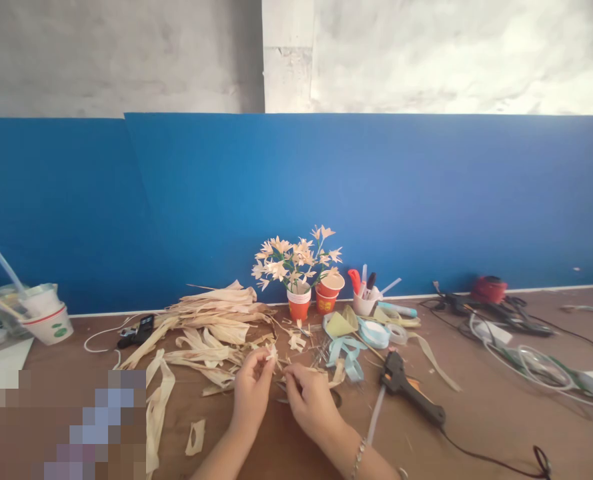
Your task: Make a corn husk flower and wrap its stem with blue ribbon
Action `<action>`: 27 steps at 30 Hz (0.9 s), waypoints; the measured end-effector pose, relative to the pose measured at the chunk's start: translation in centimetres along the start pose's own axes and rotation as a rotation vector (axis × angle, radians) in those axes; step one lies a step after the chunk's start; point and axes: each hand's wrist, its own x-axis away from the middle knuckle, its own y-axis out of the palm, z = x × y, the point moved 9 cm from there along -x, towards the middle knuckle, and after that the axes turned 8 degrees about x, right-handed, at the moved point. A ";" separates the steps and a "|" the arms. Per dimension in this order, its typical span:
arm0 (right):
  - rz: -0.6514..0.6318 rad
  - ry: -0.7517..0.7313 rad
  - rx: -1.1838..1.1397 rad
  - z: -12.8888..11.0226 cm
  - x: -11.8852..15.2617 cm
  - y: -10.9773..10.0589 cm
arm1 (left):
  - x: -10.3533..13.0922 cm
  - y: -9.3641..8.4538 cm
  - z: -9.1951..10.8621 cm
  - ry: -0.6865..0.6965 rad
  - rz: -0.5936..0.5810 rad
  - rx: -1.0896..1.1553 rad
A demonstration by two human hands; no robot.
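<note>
My left hand (251,393) pinches a small pale corn-husk piece (272,352) at its fingertips, just above the brown table (476,427). My right hand (310,399) is close beside it, fingers pinched toward the same piece near a thin stem. A heap of dried corn husks (211,320) lies just beyond the hands. An orange cup holding finished husk flowers (299,263) stands behind, with a second orange cup (329,293) next to it.
A black glue gun (409,390) with its cord lies to the right. Light blue ribbon (349,353) and tape rolls (376,332) sit near it. A white cup of pens (366,297), cables and a red object (489,290) are at right; a paper bowl (51,323) at left.
</note>
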 end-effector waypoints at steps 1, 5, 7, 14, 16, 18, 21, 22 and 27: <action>-0.011 0.026 -0.081 0.3 -0.1 0.2 | 0.0 0.0 0.0 0.003 -0.007 0.001; -0.145 0.211 -0.458 2.1 -0.3 2.2 | -0.1 0.2 0.1 -0.001 -0.026 0.014; -0.201 0.270 -0.534 2.5 -0.2 2.9 | -0.1 0.2 0.2 -0.009 -0.028 0.024; 0.007 -0.026 -0.020 0.1 0.0 -0.4 | -0.1 0.5 -0.2 -0.062 -0.048 0.076; 0.006 -0.043 0.023 -0.1 0.1 -0.4 | -0.1 0.5 -0.3 -0.066 -0.050 0.080; 0.003 -0.015 -0.029 0.0 0.1 -0.3 | 0.0 0.6 -0.4 -0.072 -0.056 0.082; -0.063 0.101 -0.239 0.8 -0.1 0.7 | 0.0 0.7 -0.1 -0.075 -0.054 0.076; -0.107 0.153 -0.322 1.1 -0.1 1.2 | 0.0 0.7 0.0 -0.071 -0.051 0.075; -0.242 0.266 -0.505 1.8 0.0 2.7 | -0.1 0.7 0.4 -0.055 -0.056 0.069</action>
